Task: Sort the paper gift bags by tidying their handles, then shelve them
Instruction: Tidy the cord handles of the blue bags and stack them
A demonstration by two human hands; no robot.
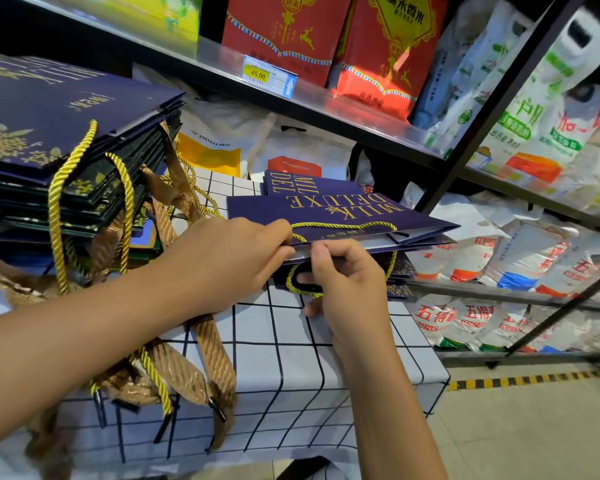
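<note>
While the navy gift bag lies flat atop a small stack on the checked counter, left hand pinches its gold cord handle; right hand fingers grasp the lower handle.

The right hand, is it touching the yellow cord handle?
Touching. The head view shows the right hand with its fingers through the lower yellow cord handle of the blue bag.
</note>
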